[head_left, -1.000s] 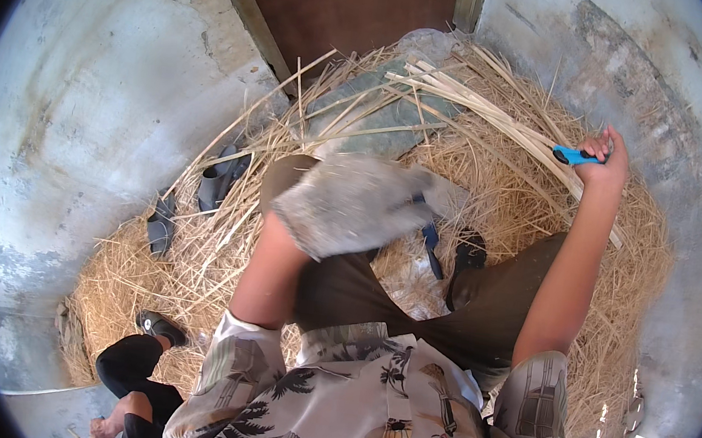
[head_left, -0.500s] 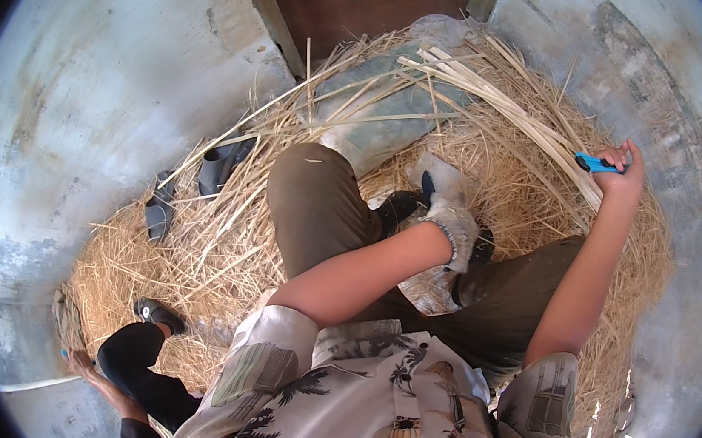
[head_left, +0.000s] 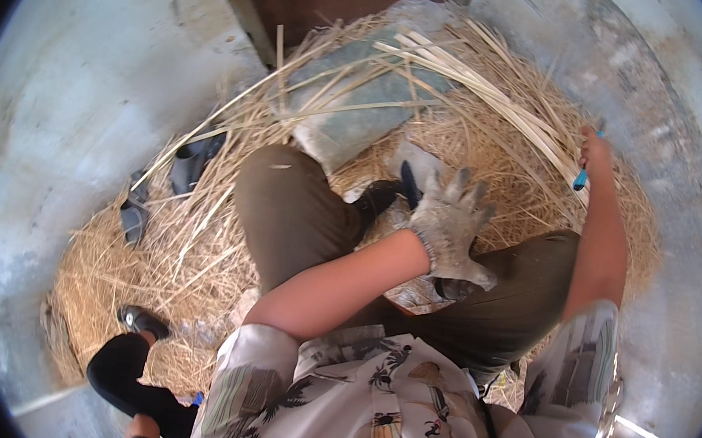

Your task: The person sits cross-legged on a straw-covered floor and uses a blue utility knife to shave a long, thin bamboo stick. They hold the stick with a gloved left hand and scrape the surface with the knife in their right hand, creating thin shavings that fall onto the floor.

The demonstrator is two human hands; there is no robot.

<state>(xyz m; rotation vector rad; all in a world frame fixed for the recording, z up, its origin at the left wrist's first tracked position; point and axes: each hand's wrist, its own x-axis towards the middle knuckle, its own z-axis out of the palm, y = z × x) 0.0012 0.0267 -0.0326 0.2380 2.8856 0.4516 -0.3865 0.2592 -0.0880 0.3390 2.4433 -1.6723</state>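
My left hand [head_left: 450,225], in a dirty whitish knit glove, hovers above my crossed legs with its fingers spread and nothing in it. Beside its fingers a dark, narrow blade-like piece [head_left: 409,184] stands up in front of a greyish flat piece [head_left: 419,158]. My bare right hand [head_left: 596,152] is out at the right, its fingers wrapped round a blue utility knife [head_left: 580,181]; the blue end sticks out below the fist. Right by that hand lie the ends of a bundle of pale split strips [head_left: 501,98].
Straw and shavings [head_left: 202,255] cover the floor. A greenish-grey sack-like block [head_left: 344,120] lies beyond my knee. Dark shoes [head_left: 190,166] sit at left. Another person's black-clad leg [head_left: 117,370] enters lower left. Grey walls [head_left: 110,65] surround the spot.
My left hand has opened from a closed, downward pose, spreading its fingers. My right hand has turned and moved away, swinging the blue utility knife downward. The view has shifted slightly.
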